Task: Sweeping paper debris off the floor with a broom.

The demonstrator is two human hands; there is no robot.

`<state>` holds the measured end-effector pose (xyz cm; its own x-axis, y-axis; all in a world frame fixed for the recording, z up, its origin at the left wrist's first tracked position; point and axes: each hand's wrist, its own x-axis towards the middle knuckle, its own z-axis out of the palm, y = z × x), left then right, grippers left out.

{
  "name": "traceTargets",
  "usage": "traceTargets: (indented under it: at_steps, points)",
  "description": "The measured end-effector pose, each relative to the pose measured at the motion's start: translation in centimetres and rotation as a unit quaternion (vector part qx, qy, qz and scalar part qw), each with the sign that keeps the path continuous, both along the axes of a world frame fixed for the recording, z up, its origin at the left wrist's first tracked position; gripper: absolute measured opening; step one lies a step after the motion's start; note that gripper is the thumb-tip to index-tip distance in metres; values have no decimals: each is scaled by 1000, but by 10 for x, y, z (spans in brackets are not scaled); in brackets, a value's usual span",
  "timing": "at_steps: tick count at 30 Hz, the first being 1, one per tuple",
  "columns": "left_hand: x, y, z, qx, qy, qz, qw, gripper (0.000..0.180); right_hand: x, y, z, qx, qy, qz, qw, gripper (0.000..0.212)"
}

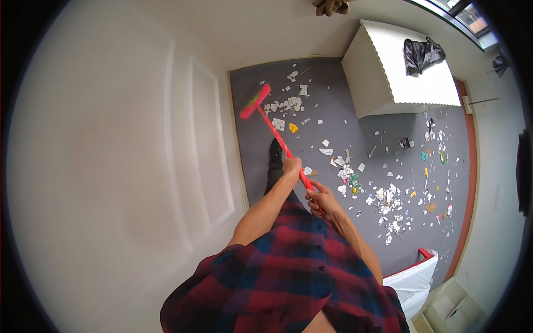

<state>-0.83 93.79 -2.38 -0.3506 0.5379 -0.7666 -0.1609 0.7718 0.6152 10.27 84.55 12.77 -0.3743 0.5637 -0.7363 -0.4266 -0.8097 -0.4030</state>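
Note:
A broom (276, 135) with a red handle and a pink-red head slants away from my body. Farther out, my left hand (291, 168) is wrapped round its handle. Closer to me, my right hand (325, 201) grips the same handle near its end. The broom head (256, 101) is beside the left wall, at or just above the grey floor; contact cannot be made out. Just right of the head lie white paper scraps (290, 104), a larger white piece (278, 124) and a yellow piece (293, 127).
A white-covered table (388, 72) bearing a black plastic bag (423, 55) stands at the far right. Paper litter (388, 200) is strewn over the floor (327, 77) on my right. A white-lined, red-edged container (413, 277) is at lower right. The white wall (205, 139) runs close on my left.

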Motion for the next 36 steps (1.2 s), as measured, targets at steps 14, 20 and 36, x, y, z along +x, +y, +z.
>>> traceTargets:
  at_steps: [14,20,36]
  points:
    - [-47,239,-38,-110,-91,-141,980,6,-73,255,-57,-82,87,-160,980,26]
    - [43,161,-19,-210,-247,-231,917,5,-3,167,30,-143,-39,-226,963,31]
    - [96,331,-6,-109,-236,-53,964,8,50,303,26,-39,-19,-218,975,40]
